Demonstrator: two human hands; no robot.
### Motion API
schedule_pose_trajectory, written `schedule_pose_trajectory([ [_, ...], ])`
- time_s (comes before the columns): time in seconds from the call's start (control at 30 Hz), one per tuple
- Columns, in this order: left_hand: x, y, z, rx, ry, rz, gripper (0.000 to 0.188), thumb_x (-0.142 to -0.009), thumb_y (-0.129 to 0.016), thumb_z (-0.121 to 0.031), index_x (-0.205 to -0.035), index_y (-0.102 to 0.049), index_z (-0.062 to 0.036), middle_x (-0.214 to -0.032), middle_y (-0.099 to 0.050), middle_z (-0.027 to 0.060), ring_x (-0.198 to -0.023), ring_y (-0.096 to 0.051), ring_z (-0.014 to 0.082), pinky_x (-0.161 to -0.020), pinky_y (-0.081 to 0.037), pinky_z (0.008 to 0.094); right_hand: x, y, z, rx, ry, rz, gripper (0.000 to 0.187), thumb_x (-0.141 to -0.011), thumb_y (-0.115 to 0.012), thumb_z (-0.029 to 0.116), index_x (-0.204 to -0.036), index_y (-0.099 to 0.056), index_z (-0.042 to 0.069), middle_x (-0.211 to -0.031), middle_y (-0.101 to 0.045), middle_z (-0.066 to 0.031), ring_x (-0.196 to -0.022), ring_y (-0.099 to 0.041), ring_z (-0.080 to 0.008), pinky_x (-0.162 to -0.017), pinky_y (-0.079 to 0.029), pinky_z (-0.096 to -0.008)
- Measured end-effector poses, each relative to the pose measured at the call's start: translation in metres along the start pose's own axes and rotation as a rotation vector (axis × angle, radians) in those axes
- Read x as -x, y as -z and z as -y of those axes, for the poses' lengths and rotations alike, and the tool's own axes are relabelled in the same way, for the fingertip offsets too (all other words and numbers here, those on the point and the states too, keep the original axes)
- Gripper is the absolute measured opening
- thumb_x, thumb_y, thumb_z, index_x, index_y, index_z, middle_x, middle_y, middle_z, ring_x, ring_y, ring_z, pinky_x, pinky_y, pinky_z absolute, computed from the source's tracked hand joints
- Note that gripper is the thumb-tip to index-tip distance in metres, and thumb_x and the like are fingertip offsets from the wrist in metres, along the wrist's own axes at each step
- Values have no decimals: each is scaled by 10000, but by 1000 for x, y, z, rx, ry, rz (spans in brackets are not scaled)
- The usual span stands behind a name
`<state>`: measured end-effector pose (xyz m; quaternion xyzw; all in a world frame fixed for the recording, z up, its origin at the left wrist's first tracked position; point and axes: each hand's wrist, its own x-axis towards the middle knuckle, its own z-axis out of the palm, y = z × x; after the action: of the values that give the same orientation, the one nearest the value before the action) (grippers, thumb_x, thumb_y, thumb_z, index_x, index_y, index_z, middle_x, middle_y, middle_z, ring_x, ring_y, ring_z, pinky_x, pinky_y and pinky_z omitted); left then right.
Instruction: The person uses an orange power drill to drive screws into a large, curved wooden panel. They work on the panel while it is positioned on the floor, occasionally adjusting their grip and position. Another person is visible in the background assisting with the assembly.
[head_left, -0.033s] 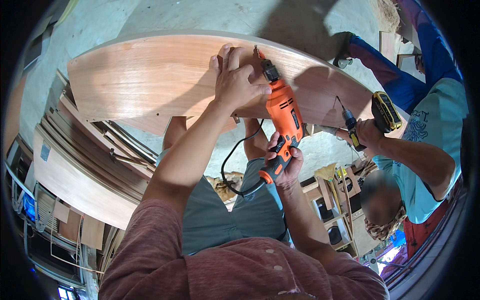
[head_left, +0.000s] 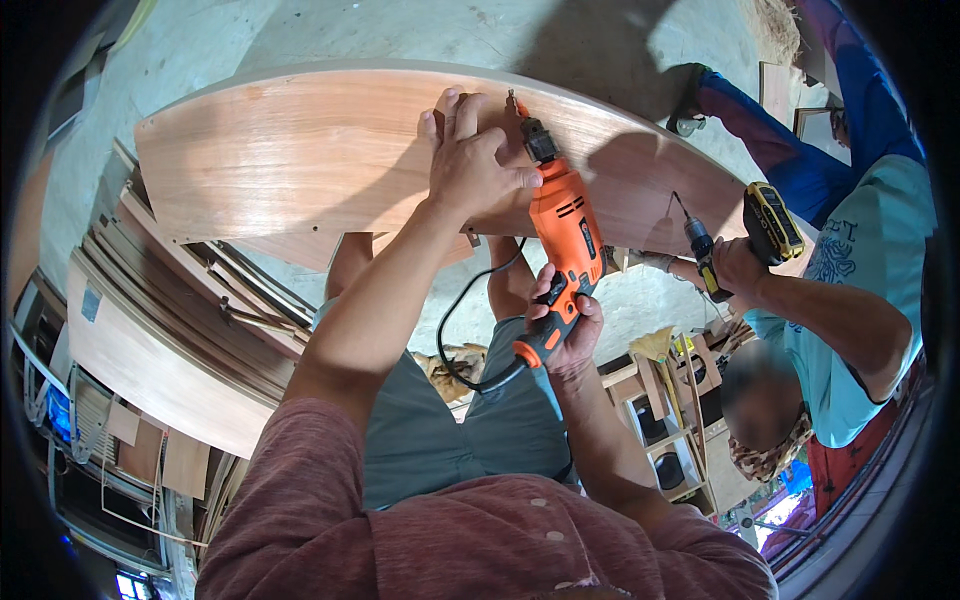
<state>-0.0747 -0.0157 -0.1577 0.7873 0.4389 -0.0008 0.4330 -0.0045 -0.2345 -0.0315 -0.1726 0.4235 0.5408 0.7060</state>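
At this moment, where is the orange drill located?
In the head view, the orange drill is just right of centre, gripped by the right hand, its bit end over the wooden panel, beside the left hand.

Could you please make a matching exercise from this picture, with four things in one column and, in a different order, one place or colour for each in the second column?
Column one:
1. Corded drill
2. Person's left hand
3. Co-worker's shirt
4. Person's right hand

Column two:
A. Light blue
B. Around the drill's handle
C. Fingers over the curved wooden panel
D. Orange and black

Right pairs: 1-D, 2-C, 3-A, 4-B.
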Motion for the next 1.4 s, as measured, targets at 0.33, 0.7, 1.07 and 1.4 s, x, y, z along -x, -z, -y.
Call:
schedule_pose_trajectory([
  [0.33,1,-4,14,-4,-53,-45,643,-696,-824,-642,-1029,-795,-93,-1557,-409,101,-1538,-166,405,-1207,-54,627,1,-61,-35,979,345,-216,662,-761,-630,24,-1404,-472,28,-1196,-650,-166,-1048,-680,-282,-816,-612,-423],
  [0.7,0,3,17,185,-10,165,722,-692,-765,-729,-1162,-782,-181,-1625,-366,90,-1577,-15,384,-1224,39,636,12,-74,-23,1734,640,-303,564,-779,-620,-32,-1321,-478,33,-1104,-649,-126,-903,-647,-165,-710,-558,-286],
  [1.07,5,-12,25,93,-26,51,384,-769,-827,-452,-1091,-802,-245,-1559,-469,13,-1553,-140,355,-1214,-5,595,16,-59,-18,1753,483,-288,826,-773,-575,-53,-1546,-286,-17,-1339,-519,-120,-1237,-529,-199,-1087,-403,-349],
  [1.4,9,-15,27,133,-77,-60,282,-743,-858,-339,-1012,-823,-260,-1503,-548,54,-1478,-359,309,-1189,-149,508,14,-52,-11,1837,534,-231,844,-746,-563,-82,-1546,-305,-1,-1343,-538,-137,-1230,-548,-204,-1071,-434,-357],
])
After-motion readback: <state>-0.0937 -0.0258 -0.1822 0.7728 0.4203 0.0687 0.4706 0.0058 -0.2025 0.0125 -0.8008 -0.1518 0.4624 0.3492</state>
